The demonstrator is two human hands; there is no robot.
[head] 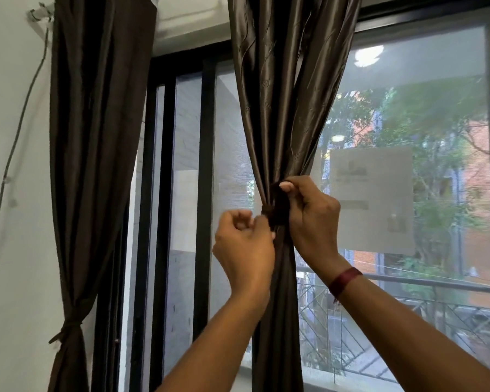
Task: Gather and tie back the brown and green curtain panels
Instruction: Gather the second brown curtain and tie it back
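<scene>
Listing progress: wall-side panel [82, 165] already tied (low down); middle panel [280, 108] gathered at the window [425, 69], right hand [311, 219] gripping its dark tie [277, 210], left hand [244, 244] curled beside, hold unclear; knot, we judge, unfinished.

The dark brown curtain panel [96, 137] and the olive satin curtain panel [280, 94] are hung before a black-framed window [207, 165]; their upper fixing is cut off from view. A paper sheet [374, 199] is stuck to the pane [425, 66], and a cable [20, 131] is clipped along the white wall [12, 264].
</scene>
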